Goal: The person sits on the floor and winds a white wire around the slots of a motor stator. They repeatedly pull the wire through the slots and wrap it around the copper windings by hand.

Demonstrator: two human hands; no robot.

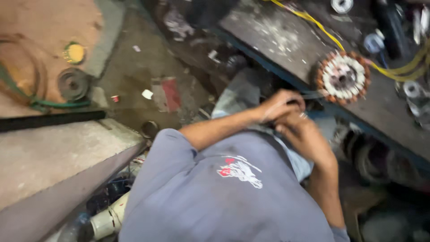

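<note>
Copper-wound stator [342,77] sits on the dark bench [268,36] near its edge, yellow wires [313,20] trailing past it. Left hand [280,105] and right hand [304,134] are pressed together just below that edge — fingers curled on sth small, can't tell what. No containers visible. Grey floor [130,76] w/ scattered bits lies open to the left.

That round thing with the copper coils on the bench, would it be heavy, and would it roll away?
The wound coil ring is probably heavy for its size, being metal core and copper windings. Lying flat on the bench, it likely won't roll. Its thin wires look easy to damage.
</note>
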